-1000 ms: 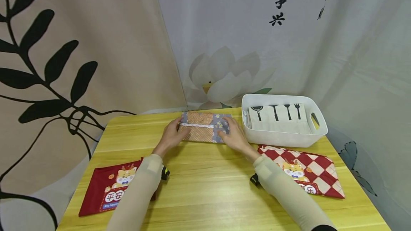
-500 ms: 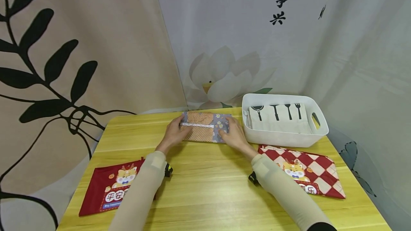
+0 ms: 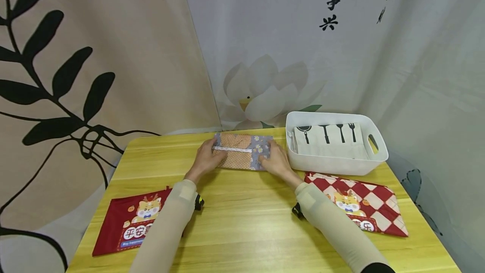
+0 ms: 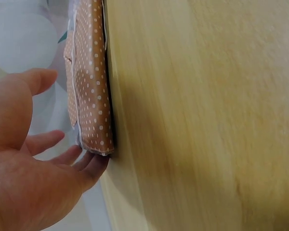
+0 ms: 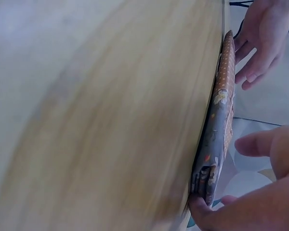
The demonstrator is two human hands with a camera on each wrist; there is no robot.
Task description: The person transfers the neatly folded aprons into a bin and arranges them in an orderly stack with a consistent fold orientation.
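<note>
A folded cloth (image 3: 236,160), brown with white dots, a white lace strip and a grey-blue daisy-print part, lies flat near the table's far edge. My left hand (image 3: 204,160) is at its left end; in the left wrist view, extended fingertips touch the end of the cloth (image 4: 92,96) while the thumb is apart from it. At the opposite end is my right hand (image 3: 279,161). In the right wrist view, one of its fingers touches the bottom corner of the layered cloth (image 5: 213,139), and the thumb is raised away from it.
A white basket (image 3: 333,164) holding a folded white cloth (image 3: 329,144) with dark cutlery prints stands at the back right. A folded red-and-cream checked cloth (image 3: 379,205) lies before it. A folded dark red cloth (image 3: 110,226) lies front left, partly under the left forearm.
The left hand has shifted slightly rightward since the first frame. The folded cloth stays in about the same place, with both hands at its ends.
</note>
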